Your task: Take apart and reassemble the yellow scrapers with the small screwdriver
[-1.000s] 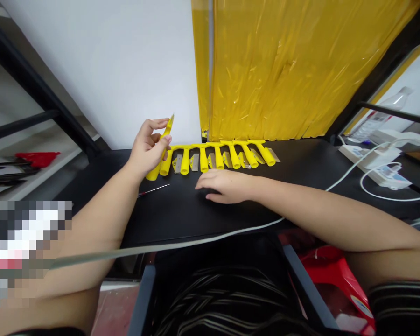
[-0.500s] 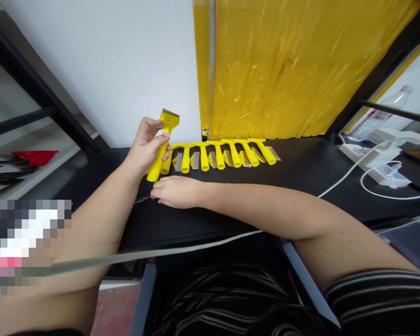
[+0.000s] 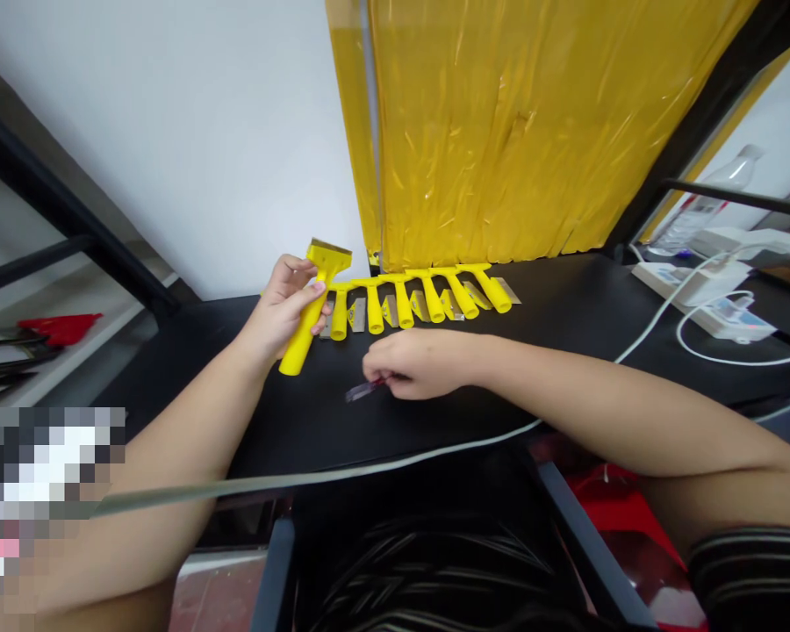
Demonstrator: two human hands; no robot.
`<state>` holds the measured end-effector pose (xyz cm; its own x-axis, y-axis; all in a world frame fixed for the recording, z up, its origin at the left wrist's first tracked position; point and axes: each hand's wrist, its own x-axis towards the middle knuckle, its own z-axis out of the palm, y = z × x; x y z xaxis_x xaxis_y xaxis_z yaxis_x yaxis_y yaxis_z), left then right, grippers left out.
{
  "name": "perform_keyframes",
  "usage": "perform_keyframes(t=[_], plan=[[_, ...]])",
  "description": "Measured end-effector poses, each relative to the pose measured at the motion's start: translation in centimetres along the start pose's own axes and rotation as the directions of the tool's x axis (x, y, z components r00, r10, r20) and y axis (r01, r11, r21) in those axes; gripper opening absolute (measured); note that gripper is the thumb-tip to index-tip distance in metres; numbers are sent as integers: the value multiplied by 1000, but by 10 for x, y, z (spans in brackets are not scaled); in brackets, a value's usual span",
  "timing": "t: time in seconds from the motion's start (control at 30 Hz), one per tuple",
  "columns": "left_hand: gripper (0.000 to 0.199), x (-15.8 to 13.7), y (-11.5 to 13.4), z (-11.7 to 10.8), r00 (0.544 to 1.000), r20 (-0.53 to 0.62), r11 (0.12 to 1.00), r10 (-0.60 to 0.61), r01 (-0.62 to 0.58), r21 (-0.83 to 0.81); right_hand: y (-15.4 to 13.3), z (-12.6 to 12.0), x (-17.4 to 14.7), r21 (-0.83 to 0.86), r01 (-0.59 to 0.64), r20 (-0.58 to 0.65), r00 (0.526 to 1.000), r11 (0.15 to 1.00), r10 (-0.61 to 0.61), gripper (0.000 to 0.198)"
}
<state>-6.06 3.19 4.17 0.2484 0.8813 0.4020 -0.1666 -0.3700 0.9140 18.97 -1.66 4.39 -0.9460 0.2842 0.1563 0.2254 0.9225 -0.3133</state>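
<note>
A yellow scraper [image 3: 301, 329] is gripped by its handle in my left hand [image 3: 283, 303], tilted, with its wide blade head at the top. My right hand [image 3: 421, 364] is closed above the black tabletop. From its fingers sticks out a slim tool [image 3: 362, 391] with a clear, purplish end and a bit of red; its kind is hard to make out. Behind both hands lies a row of several more yellow scrapers [image 3: 405, 303], heads toward the wall and handle ends toward me. Metal blades in yellow holders [image 3: 390, 312] lie between their handles.
A white cable [image 3: 395, 461] runs across in front of the black table [image 3: 553, 307]. At the right are a white power strip [image 3: 711, 294] with cords and a clear bottle [image 3: 707, 206]. Yellow film [image 3: 500, 132] hangs behind, next to a white panel [image 3: 190, 132].
My right hand has moved right, away from the scraper's handle end, carrying the slim tool. My left hand still holds the scraper, now slightly lower in view. The camera view has shifted somewhat.
</note>
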Motion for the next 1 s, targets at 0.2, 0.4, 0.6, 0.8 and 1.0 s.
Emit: perform_keyframes(t=[0.2,0.4,0.6,0.8,1.0], plan=[[46,-6,-5,14,994,47,995,-98,99,-26,42,-29,-55,198,-248,-166,945,948,281,10],[44,-12,-11,24,979,100,981,-176,183,-68,68,-22,-70,235,-399,-184,877,886,444,6],[44,-18,-11,32,963,96,958,-253,263,-112,56,-6,-54,139,-382,-20,921,914,388,19],[44,-18,-14,36,943,111,931,-313,328,-159,52,1,-44,49,-395,-5,918,917,396,12],[42,-17,-16,36,938,96,923,-332,345,-173,50,3,-44,18,-439,-18,898,898,440,7]])
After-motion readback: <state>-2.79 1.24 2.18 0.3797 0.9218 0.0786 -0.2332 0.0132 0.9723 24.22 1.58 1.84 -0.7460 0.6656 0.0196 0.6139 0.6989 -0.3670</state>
